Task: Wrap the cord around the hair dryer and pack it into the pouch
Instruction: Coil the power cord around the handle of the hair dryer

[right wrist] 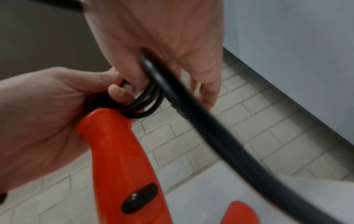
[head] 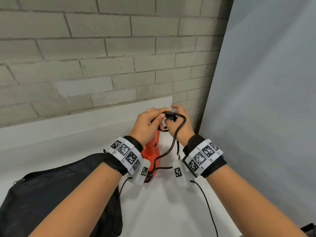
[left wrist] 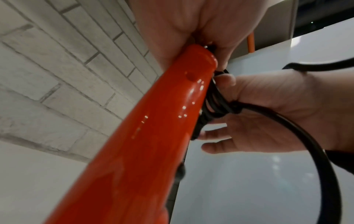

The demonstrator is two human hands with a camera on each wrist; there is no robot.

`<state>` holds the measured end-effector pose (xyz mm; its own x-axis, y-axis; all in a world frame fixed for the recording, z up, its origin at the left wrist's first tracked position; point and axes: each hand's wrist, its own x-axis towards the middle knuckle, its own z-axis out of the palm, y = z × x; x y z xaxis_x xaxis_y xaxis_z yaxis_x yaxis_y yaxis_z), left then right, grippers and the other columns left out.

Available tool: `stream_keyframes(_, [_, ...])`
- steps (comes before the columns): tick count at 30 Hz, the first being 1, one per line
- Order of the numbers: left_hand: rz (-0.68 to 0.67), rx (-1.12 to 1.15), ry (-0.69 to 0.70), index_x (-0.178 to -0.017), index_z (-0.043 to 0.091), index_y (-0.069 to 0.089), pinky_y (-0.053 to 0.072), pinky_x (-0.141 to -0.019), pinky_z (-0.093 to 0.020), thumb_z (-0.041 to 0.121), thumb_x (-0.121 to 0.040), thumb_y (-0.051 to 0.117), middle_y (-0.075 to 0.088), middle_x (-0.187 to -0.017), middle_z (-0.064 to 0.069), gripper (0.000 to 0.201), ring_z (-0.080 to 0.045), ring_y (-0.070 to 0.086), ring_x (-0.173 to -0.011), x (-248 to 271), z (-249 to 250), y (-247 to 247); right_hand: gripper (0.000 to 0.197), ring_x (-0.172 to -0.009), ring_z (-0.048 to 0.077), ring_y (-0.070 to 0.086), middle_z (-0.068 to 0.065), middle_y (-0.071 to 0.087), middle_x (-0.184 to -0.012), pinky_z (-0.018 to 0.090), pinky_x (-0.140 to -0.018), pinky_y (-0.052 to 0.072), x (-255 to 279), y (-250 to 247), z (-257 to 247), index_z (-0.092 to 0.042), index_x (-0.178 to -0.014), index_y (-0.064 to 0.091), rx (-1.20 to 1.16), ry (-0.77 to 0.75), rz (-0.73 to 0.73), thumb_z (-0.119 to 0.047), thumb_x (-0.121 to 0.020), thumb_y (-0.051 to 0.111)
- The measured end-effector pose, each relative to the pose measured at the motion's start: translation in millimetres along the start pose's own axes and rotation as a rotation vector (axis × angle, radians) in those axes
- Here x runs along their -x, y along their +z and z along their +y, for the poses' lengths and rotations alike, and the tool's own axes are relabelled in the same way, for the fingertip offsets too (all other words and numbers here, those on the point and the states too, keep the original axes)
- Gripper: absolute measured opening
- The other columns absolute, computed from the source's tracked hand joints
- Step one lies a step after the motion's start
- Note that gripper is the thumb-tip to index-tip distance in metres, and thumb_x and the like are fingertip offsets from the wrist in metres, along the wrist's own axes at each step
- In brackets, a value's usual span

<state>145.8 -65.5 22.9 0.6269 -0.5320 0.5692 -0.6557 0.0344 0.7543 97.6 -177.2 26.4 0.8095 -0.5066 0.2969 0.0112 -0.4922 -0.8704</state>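
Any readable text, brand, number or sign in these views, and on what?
No readable words or brand anywhere.
Left wristband: square black-and-white code markers, tiny characters beside them, too small to read.
Right wristband: the same, unreadable.
Hair dryer, cord, pouch: no lettering shows.

In front of me a pale grey brick wall (head: 106, 48) rises behind the white table (head: 51, 134), and a plain grey panel (head: 265, 82) stands to my right.
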Motion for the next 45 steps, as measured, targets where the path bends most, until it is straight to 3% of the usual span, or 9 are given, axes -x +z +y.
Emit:
stream_keyframes(5, [-0.038, 0.132, -0.085, -0.104, 0.034, 0.062, 0.043, -0.063, -0.015, 0.012, -0.091, 0.042, 0.051, -0.065, 0.001, 0.032, -0.003, 0.048, -0.051, -6.9, -5.2, -5.7, 0.029, -0.069, 0.016, 0.055, 0.003, 0.06, -0.07, 0.028, -0.069, 0.047, -11.6, -1.3, -3.4, -0.018, -0.066, 0.057, -0.052, -0.062, -0.253, -0.002, -0.087, 0.045])
stream_keyframes(10, [0.057, 0.174, -0.145, -0.109, 0.023, 0.058, 0.04, -0.056, -0.011, 0.006, -0.094, 0.04, 0.045, -0.062, 0.001, 0.029, -0.001, 0.042, -0.047, -8.5, -6.9, -10.8, 0.028, -0.09, 0.032, 0.058, 0.019, 0.064, -0.094, 0.036, -0.08, 0.045, -10.3, -23.6, 24.3, -0.008, -0.095, 0.06, 0.11, -0.163, -0.459, -0.03, -0.093, 0.044])
stream_keyframes(15, [0.116, 0.261, -0.183, -0.112, 0.021, 0.057, 0.036, -0.051, -0.009, 0.006, -0.094, 0.041, 0.048, -0.055, 0.01, 0.028, 0.0, 0.04, -0.045, -9.5, -13.0, -20.6, 0.03, -0.075, 0.024, 0.047, 0.002, 0.049, -0.07, 0.03, -0.071, 0.035, -8.8, -43.2, 72.7, -0.016, -0.071, 0.046, 0.451, 0.088, -0.428, -0.02, -0.097, 0.032])
stream_keyframes(20, [0.102, 0.309, -0.176, -0.111, 0.02, 0.055, 0.033, -0.048, -0.01, 0.014, -0.091, 0.041, 0.043, -0.045, 0.016, 0.026, 0.0, 0.037, -0.042, -11.0, -15.5, -23.5, 0.033, -0.118, 0.03, 0.053, 0.016, 0.055, -0.129, 0.03, -0.092, 0.042, 6.1, -27.4, 95.9, -0.004, -0.123, 0.053, 0.947, 0.318, -0.799, -0.01, -0.094, 0.04])
stream_keyframes(26, [0.091, 0.309, -0.18, -0.11, 0.022, 0.056, 0.036, -0.05, -0.01, 0.013, -0.093, 0.04, 0.046, -0.047, 0.016, 0.024, 0.0, 0.039, -0.043, -9.5, -16.5, -24.5, 0.046, -0.11, 0.017, 0.051, 0.004, 0.053, -0.128, 0.015, -0.087, 0.037, 4.9, -0.5, 57.1, -0.021, -0.137, 0.037, 0.352, -0.04, -0.487, -0.017, -0.093, 0.048])
stream_keyframes(31, [0.086, 0.325, -0.18, -0.108, 0.027, 0.055, 0.036, -0.047, -0.009, 0.02, -0.086, 0.043, 0.046, -0.047, 0.014, 0.026, 0.0, 0.04, -0.041, -10.7, -13.1, -23.6, 0.021, -0.091, 0.018, 0.063, 0.006, 0.07, -0.1, 0.011, -0.081, 0.043, -1.5, 19.4, 27.3, -0.01, -0.108, 0.064, -0.017, -0.129, -0.348, -0.011, -0.092, 0.051])
stream_keyframes(35, [0.144, 0.374, -0.316, -0.108, 0.013, 0.061, 0.034, -0.045, -0.012, 0.009, -0.095, 0.04, 0.046, -0.052, 0.007, 0.025, -0.001, 0.041, -0.04, -11.2, -11.1, -31.1, 0.022, -0.08, 0.02, 0.059, 0.013, 0.072, -0.092, 0.026, -0.077, 0.045, -7.3, 17.7, 55.7, -0.005, -0.089, 0.069, 0.195, 0.089, -0.206, -0.015, -0.09, 0.05])
stream_keyframes(40, [0.217, 0.378, -0.338, -0.116, 0.006, 0.057, 0.031, -0.041, -0.013, 0.009, -0.095, 0.038, 0.051, -0.043, 0.011, 0.028, -0.001, 0.041, -0.039, -8.1, -15.2, -43.2, 0.026, -0.102, 0.029, 0.061, 0.014, 0.065, -0.114, 0.028, -0.078, 0.045, -9.2, 18.2, 111.0, -0.004, -0.106, 0.064, 0.764, 0.415, -0.469, -0.017, -0.09, 0.048])
stream_keyframes(45, [0.24, 0.343, -0.325, -0.124, 0.012, 0.052, 0.032, -0.043, -0.011, 0.007, -0.095, 0.039, 0.05, -0.047, 0.011, 0.032, 0.0, 0.042, -0.041, -5.7, -16.0, -43.7, 0.054, -0.12, 0.032, 0.047, 0.01, 0.055, -0.129, 0.044, -0.101, 0.04, -4.4, 22.1, 81.3, -0.022, -0.138, 0.033, 0.743, 0.138, -0.372, -0.027, -0.088, 0.053])
